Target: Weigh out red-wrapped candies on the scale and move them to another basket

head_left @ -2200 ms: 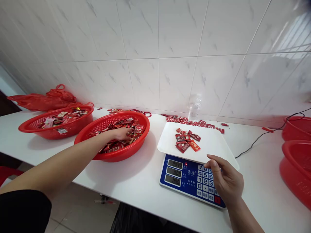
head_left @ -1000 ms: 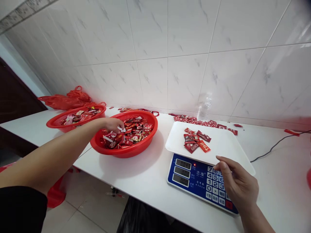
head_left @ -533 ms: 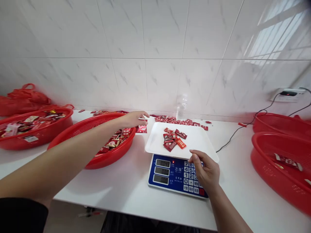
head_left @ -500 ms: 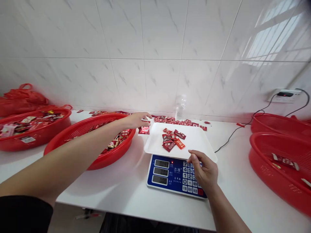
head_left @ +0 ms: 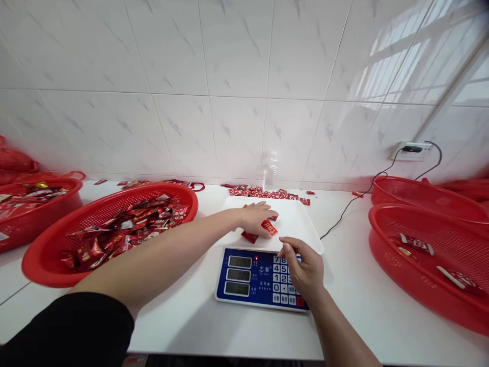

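Note:
My left hand (head_left: 256,220) lies over a small pile of red candy packets (head_left: 270,227) on the white tray (head_left: 301,227) of a scale. Its fingers are stretched out and it covers part of the pile. My right hand (head_left: 305,265) hovers over the right side of the scale's blue keypad panel (head_left: 263,290), near the tray's front edge. Its fingers are curled in, thumb close to the index finger, and nothing shows in them. The digits on the scale's display (head_left: 240,262) are dim.
To the left, a red basket (head_left: 32,267) holds many wrapped packets, with another filled basket (head_left: 42,219) beyond. Red baskets (head_left: 382,224) stand at the right. Behind the tray are loose packets (head_left: 260,192) and a clear bottle (head_left: 271,172). A black cable (head_left: 346,211) runs to the wall socket.
My left hand has moved right, from beside the tray onto the packet pile. The packet that was at its fingers is gone from the tray's left side. My view has turned slightly right.

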Demonstrator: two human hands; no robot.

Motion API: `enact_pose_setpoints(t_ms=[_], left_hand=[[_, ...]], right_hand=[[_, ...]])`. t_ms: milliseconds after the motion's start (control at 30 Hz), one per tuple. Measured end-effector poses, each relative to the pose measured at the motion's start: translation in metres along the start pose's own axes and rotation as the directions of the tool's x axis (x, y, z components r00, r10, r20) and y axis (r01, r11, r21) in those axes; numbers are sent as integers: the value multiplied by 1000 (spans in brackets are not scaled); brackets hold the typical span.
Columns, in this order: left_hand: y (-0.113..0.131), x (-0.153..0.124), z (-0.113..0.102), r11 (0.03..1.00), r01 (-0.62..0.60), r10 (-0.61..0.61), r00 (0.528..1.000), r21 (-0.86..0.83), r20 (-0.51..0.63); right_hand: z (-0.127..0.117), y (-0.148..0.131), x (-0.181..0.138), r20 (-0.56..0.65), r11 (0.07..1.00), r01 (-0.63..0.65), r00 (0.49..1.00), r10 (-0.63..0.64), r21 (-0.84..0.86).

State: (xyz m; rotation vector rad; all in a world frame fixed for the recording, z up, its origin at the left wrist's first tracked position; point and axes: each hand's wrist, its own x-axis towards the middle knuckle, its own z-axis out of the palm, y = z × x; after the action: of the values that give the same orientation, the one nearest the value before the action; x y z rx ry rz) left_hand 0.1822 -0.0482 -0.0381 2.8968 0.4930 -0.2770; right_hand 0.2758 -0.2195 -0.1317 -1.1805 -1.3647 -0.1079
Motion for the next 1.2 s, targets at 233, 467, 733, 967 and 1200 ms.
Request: enact_pose_setpoints(t_ms=[233, 467, 733, 967, 1200], left_hand=[[-3, 6, -2, 998, -2, 3, 1000, 58, -22], [-7, 13, 3, 994, -106, 99, 972, -21, -213], [-24, 15, -4, 949, 48, -219, 812, -312, -541], [-21, 20, 8, 986, -20, 70, 952, 167, -299], [-27, 2, -10, 994, -27, 58, 948, 102, -314]], right_hand=[[-2, 0, 1, 3, 1000, 1, 1000, -1, 27], [-1, -1, 0, 5, 999, -11, 1000, 11, 47], [1, 0, 0, -5, 999, -18, 1000, 18, 51], [1, 1, 0, -3, 999, -22, 1000, 22, 41], [0, 2, -1, 14, 999, -26, 1000, 25, 42]])
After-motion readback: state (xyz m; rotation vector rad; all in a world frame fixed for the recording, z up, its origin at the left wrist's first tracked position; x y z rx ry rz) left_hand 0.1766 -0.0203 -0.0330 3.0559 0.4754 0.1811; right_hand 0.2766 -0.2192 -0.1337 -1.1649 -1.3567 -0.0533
